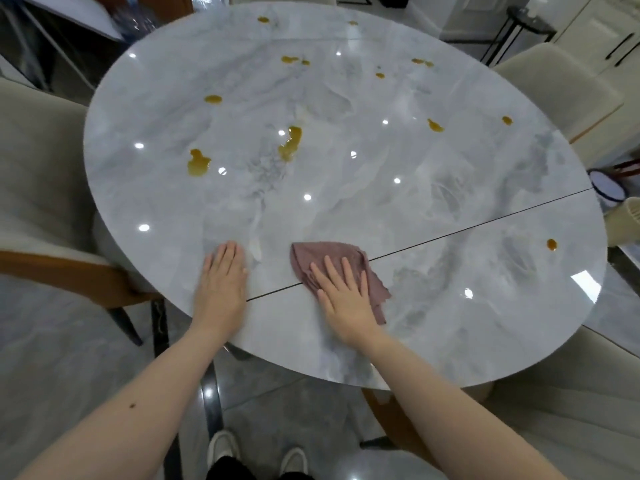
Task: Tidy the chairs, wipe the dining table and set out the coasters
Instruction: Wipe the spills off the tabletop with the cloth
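Bright, even light w/ soft shadows. Ceiling lamps are glaring as white dots on the glossy table. Wide-angle lens is bending the edges; corners are blurring slightly.

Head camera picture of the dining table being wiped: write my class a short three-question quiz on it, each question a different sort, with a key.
1. True or false: the right hand presses flat on the pink cloth.
2. Multiple choice: the left hand is
A. gripping a chair
B. resting flat on the bare table
C. holding a coaster
3. Fill in: the large amber spill near the table's middle lies ____ the cloth, as seen from the person.

Key
1. True; its fingers are straight and spread.
2. B
3. Beyond: farther from the person, untouched by the cloth.
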`<state>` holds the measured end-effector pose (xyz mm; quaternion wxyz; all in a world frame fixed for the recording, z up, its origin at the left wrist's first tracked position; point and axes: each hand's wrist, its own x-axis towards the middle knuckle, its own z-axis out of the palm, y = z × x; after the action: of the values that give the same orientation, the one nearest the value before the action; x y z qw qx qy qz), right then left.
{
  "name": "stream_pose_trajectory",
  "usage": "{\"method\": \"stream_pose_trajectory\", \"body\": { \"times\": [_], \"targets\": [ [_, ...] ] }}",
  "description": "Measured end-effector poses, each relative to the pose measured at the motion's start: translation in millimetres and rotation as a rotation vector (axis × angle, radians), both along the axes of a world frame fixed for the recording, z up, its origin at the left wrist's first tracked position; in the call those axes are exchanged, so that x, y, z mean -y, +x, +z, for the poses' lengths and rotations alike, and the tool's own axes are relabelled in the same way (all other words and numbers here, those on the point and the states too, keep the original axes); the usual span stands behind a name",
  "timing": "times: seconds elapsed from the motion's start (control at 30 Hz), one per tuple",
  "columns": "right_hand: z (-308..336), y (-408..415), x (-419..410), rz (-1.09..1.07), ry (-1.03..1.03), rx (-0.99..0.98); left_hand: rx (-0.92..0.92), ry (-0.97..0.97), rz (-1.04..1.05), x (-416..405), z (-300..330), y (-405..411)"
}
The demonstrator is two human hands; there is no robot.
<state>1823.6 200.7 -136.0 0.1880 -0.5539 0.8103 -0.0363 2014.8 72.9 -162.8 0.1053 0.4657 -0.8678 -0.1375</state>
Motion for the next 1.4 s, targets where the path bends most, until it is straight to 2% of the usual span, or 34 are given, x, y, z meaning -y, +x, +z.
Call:
{"method": "stream_pose_trajectory", "body": {
  "times": [0.13,0.23,0.33,0.47,0.53,0.6,0.73,0.83,0.93,1.2,1.3,1.4],
  "targets": [
    [-0.9,-42.3,18.3,-0.334,0.038,-0.068,0.016,-0.058,0.044,25.6,3.2,28.0],
    [-4.1,-23.3,69.0,-0.414,0.003,-0.078,-0.035,-0.043,0.109,45.9,8.0,34.7],
    [-9.8,32.1,106.8,-0.331,-0.029,-0.077,-0.053,-0.025,0.103,78.6,10.8,44.5],
    [-5.0,115.2,115.4,-0.111,-0.035,-0.043,-0.019,-0.033,0.093,128.2,11.7,59.1],
    [-4.5,126.8,105.5,0.034,-0.003,-0.018,0.000,-0.021,0.070,150.8,12.3,66.5],
    [-2.9,108.0,89.4,0.054,0.015,-0.031,0.044,-0.012,0.064,162.3,12.4,71.5],
    [3.3,73.8,102.9,-0.363,0.110,-0.083,0.118,0.049,0.071,181.7,11.0,81.6],
    [3.5,85.6,148.1,-0.495,0.097,-0.048,0.185,0.062,0.052,188.9,8.8,81.9],
    [1.2,114.9,181.1,-0.399,0.083,-0.051,0.186,0.061,0.069,200.2,7.0,79.5],
    [-0.9,139.2,178.8,-0.028,0.088,-0.089,0.189,0.081,0.188,271.2,2.5,73.5],
    [-3.5,139.8,221.5,0.127,0.003,-0.056,0.193,0.083,0.209,298.4,2.7,71.4],
    [-8.9,133.5,290.2,0.133,-0.060,-0.046,0.212,0.071,0.217,316.7,4.1,61.7]
  ]
}}
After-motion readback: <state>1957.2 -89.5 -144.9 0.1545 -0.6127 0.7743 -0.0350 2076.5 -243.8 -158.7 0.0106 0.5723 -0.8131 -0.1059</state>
